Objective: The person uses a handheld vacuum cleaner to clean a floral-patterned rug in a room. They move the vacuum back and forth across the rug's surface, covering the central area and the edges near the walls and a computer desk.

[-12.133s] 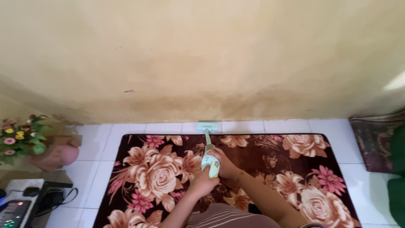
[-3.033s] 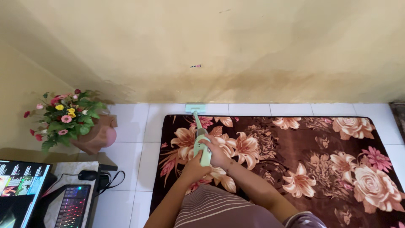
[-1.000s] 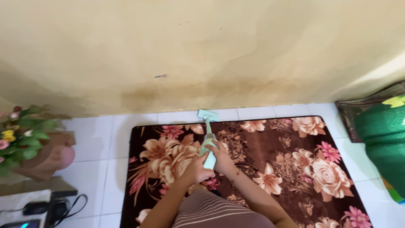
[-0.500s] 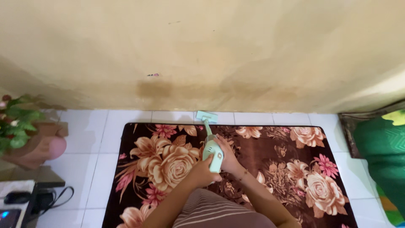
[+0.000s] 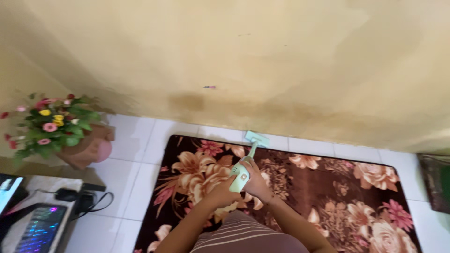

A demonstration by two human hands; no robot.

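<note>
A small mint-green handheld vacuum [image 5: 242, 174] is gripped by both of my hands. My left hand [image 5: 218, 192] wraps its rear handle and my right hand [image 5: 257, 180] holds its body from the right side. A thin tube runs forward to the flat nozzle head [image 5: 256, 137], which rests on the white tile at the far edge of a dark brown rug with peach and pink flowers [image 5: 328, 187], close to the yellow wall [image 5: 262, 61].
A pink pot of artificial flowers [image 5: 61, 131] stands on the tiles at the left. A lit keyboard [image 5: 40, 229], a mouse [image 5: 65, 194] and cables lie on a low desk at the lower left. A dark mat edge [image 5: 436, 180] shows at the right.
The view has swung left, bringing the flower pot and keyboard back in and losing the green bedding at right. Both hands keep their grip on the vacuum, nozzle still at the rug's far edge.
</note>
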